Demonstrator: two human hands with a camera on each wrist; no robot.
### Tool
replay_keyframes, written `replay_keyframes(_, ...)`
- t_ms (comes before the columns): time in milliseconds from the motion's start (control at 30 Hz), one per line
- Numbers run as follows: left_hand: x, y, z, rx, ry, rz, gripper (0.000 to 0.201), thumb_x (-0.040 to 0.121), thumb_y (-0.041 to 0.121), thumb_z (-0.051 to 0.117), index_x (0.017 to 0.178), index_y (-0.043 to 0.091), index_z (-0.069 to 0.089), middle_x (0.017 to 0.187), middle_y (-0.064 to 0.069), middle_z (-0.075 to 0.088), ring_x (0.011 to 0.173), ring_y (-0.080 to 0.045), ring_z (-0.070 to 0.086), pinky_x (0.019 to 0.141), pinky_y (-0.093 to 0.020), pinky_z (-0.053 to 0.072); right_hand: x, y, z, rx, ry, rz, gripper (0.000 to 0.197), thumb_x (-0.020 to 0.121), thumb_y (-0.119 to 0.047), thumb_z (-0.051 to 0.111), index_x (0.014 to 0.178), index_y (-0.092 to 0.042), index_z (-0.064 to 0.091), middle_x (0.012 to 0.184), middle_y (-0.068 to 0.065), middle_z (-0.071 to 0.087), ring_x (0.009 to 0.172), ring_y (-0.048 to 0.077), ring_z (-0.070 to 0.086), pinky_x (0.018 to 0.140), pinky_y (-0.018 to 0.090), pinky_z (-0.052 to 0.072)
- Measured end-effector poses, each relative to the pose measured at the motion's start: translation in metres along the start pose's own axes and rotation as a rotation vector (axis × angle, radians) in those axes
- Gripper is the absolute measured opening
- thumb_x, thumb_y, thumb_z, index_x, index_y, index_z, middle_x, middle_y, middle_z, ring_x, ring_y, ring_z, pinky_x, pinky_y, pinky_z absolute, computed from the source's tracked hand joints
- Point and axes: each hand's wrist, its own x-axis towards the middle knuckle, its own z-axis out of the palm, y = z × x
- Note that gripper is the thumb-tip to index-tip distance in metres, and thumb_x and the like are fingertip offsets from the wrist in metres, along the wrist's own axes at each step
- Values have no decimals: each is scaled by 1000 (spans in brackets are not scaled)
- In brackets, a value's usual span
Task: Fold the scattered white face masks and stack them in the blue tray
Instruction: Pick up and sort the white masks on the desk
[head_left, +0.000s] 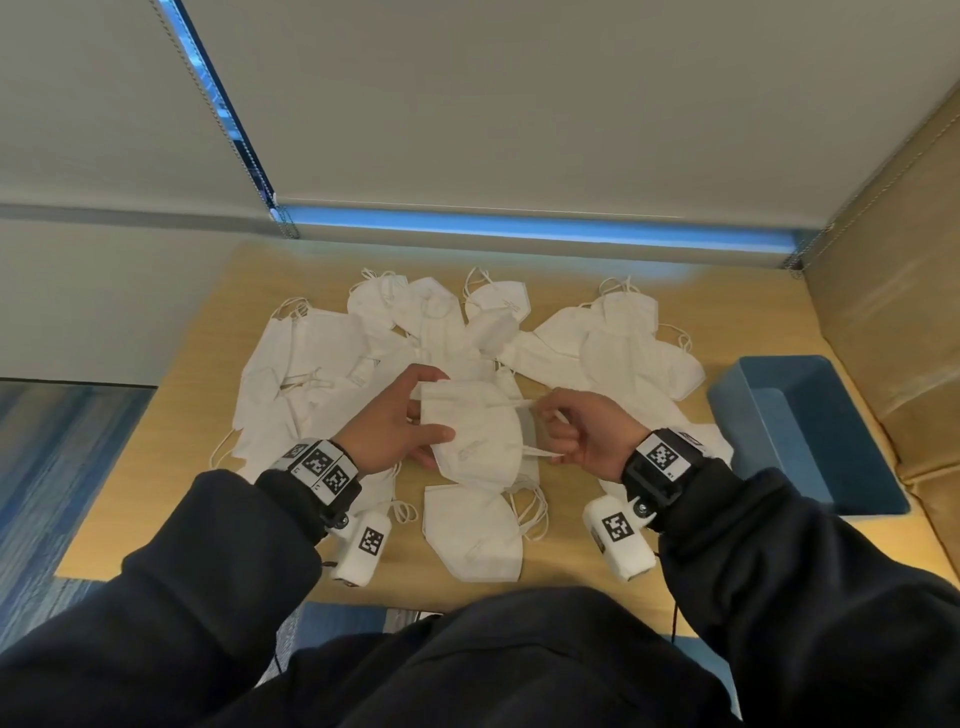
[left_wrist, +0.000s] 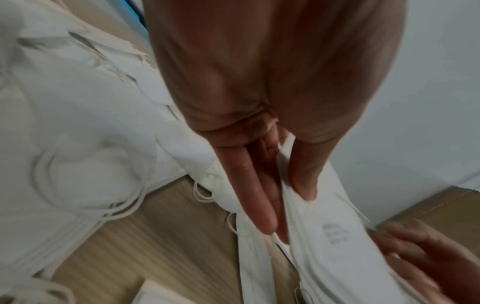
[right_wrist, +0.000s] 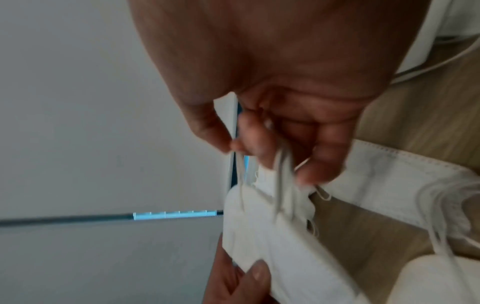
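The wooden tabletop carries a wide scatter of white face masks spread across its far and middle parts, many overlapping, their ear loops trailing. At its right edge sits the blue tray, apart from the pile; only bare blue interior shows in the head view. Near the front edge one folded mask lies flat on the wood, just below the hands.

Above it, lifted off the surface between both hands, is the held mask. The left hand grips its left side, thumb on top and straight fingers beneath, pinching the fabric. The right hand has its fingers curled around the mask's ear loops at the right edge, pulling them taut away from the mask body. Faint printed lettering shows on the mask's face, too blurred to read.
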Motion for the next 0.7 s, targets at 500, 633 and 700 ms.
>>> replay_keyframes(500,-1,8,-3,202,-116,-36,55,86,-4,67,126,34,64,96,-1,66,75,-12,70,62,-39,62,19,14,4,-616,-116,154,40,81,-15,84,116,0,72,54,-4,44,43,9,31,47,24,32)
replay_keyframes(633,-5,-13,3,284,-289,-249,54,86,4,77,135,19,61,103,-5,72,71,-19,74,66,-40,64,21,20,4,-683,-87,177,36,81,-10,83,115,-3,71,67,5,60,50,12,53,52,28,51)
replay_keyframes(700,-9,-27,10,360,-328,-299,52,85,12,80,133,17,61,101,-7,74,73,-23,76,67,-38,63,23,25,2,-701,-32,179,36,80,-5,81,114,-11,70,79,11,69,64,17,68,66,35,62)
